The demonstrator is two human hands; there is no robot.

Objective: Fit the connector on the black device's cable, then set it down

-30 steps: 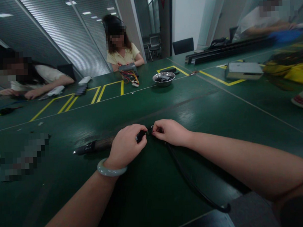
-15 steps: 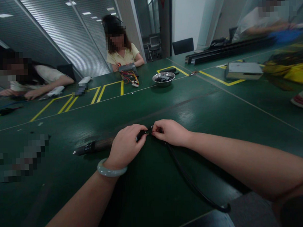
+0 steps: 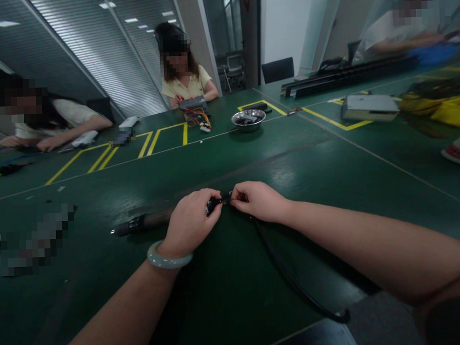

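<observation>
My left hand [image 3: 192,219], a pale bangle at its wrist, is closed around a small black cylindrical piece [image 3: 213,206] that shows between thumb and fingers. A long dark tool [image 3: 141,223] with a shiny metal tip lies on the table, its other end disappearing behind this hand. Whether the two are one object I cannot tell. Facing it, almost fingertip to fingertip, my right hand [image 3: 259,201] pinches something too small to name. A short dark rod end shows between the hands. From under my right hand a black cable [image 3: 282,266] curves down to the table's near edge.
Farther back on the green table [image 3: 222,162] stand a metal bowl [image 3: 249,126] with dark parts, a grey box [image 3: 370,108], dark rails [image 3: 347,78] and wires [image 3: 198,118]. Three people sit around it. A blurred-out object [image 3: 40,242] lies at left.
My left fingers have shifted very slightly, and a little more of the black piece shows between them. My right hand keeps its place.
</observation>
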